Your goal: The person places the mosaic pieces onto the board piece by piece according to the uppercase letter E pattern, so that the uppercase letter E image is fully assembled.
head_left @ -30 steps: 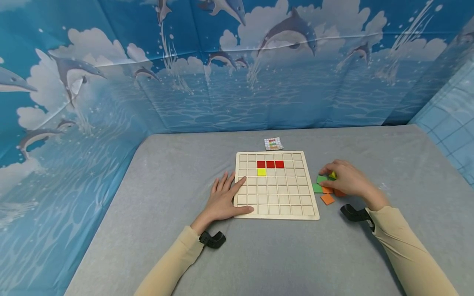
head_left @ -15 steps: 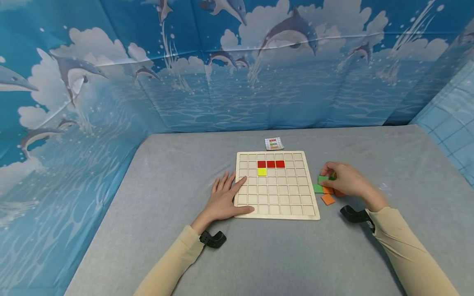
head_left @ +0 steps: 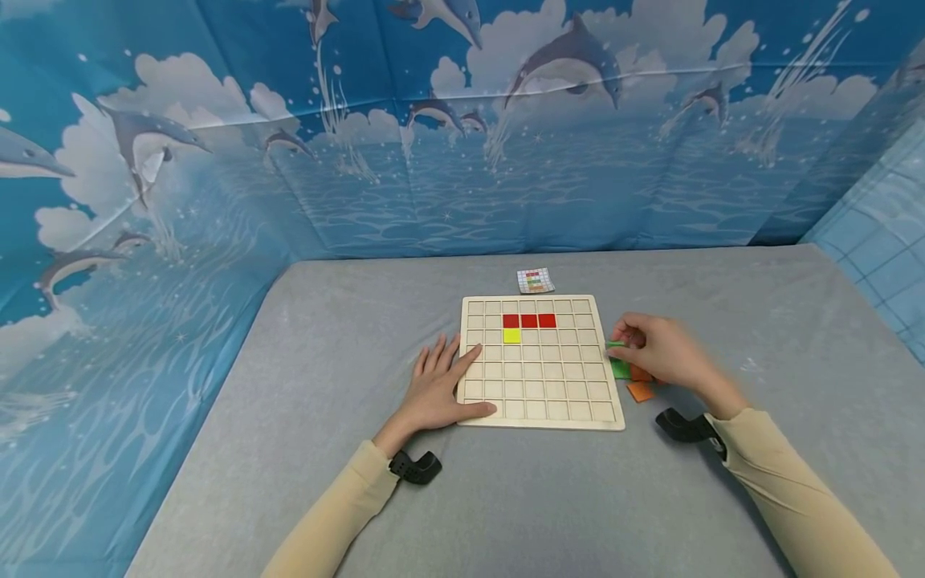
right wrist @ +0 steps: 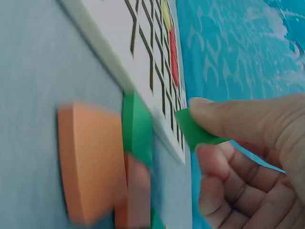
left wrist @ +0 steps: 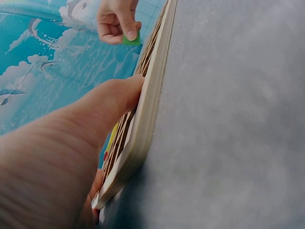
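By the right hand, thumb set against curled fingers, a green tile is pinched at the fingertips, with orange tiles lying below the hand and, just to its left, a wooden grid board touched along the opposite edge by the outspread left hand.

Card just behind brd; loose tiles R of brd.

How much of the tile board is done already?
Just a start: three red tiles and one yellow tile sit in the board. The right hand pinches a green tile, not yet placed. Still to go, perhaps: orange tiles and another green tile beside the board, which is mostly bare.
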{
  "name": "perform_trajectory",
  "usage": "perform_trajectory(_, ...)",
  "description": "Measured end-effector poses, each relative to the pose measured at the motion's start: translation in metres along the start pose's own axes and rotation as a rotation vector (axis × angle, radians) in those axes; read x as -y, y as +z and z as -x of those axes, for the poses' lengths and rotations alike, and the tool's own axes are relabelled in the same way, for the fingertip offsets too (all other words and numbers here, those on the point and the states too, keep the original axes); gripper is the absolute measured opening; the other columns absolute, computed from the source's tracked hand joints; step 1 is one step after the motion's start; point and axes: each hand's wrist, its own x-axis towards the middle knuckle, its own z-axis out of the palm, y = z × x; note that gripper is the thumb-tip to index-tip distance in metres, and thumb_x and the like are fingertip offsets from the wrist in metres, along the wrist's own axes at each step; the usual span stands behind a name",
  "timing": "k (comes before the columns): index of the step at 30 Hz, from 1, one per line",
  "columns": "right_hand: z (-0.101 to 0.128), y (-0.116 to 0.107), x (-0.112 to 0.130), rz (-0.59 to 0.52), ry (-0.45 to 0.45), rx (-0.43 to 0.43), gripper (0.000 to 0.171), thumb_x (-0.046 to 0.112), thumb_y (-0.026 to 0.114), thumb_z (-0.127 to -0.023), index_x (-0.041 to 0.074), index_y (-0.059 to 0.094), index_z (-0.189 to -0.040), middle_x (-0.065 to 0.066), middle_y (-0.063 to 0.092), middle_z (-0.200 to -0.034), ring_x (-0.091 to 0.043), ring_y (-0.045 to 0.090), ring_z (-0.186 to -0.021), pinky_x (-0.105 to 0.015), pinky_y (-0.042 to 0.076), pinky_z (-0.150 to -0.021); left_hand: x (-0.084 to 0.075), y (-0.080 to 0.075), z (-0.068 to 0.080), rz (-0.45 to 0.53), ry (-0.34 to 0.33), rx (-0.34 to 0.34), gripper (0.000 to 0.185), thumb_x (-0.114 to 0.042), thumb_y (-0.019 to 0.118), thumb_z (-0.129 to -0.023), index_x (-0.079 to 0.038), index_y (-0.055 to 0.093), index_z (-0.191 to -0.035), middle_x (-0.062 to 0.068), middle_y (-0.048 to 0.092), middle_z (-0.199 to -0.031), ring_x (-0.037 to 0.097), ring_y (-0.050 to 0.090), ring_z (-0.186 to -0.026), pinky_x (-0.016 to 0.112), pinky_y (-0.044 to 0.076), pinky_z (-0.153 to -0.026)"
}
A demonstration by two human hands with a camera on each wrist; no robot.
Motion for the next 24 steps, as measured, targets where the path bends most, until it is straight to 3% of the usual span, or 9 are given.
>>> perform_trajectory(5,-0.008,0.013,0.012,-0.058,-0.076,-0.027,0.014,0.009,0.075,-0.082,0.01,0.062,-0.085,0.002,0.057,-0.073,-0.015,0.053,-0.064,-0.028,0.044,-0.057,-0.001,-0.001,0.001,-0.001,-0.002,0.007,0.092,-0.064,0.061,-0.08,-0.026,0.021,-0.153,0.009,0.004,-0.158,0.029,-0.005,-0.143,0.049,-0.004,-0.11)
perform_trajectory(11,-0.02,0.029,0.029,-0.182,-0.145,-0.002,0.012,0.004,0.073,-0.083,0.009,0.063,-0.088,0.002,0.058,-0.076,-0.015,0.054,-0.067,-0.026,0.045,-0.059,-0.002,-0.002,0.001,0.007,0.001,0.002,0.091,-0.064,0.061,-0.08,-0.025,0.022,-0.153,0.01,0.005,-0.158,0.029,-0.005,-0.143,0.05,-0.004,-0.11)
perform_trajectory(24,-0.043,0.063,0.064,-0.299,-0.16,0.05,0.012,-0.005,0.068,-0.081,0.003,0.065,-0.089,-0.001,0.062,-0.08,-0.015,0.057,-0.071,-0.027,0.049,-0.065,-0.003,-0.002,0.0,-0.017,-0.021,0.012,0.092,-0.066,0.06,-0.079,-0.027,0.022,-0.153,0.008,0.005,-0.158,0.028,-0.005,-0.143,0.048,-0.003,-0.11)
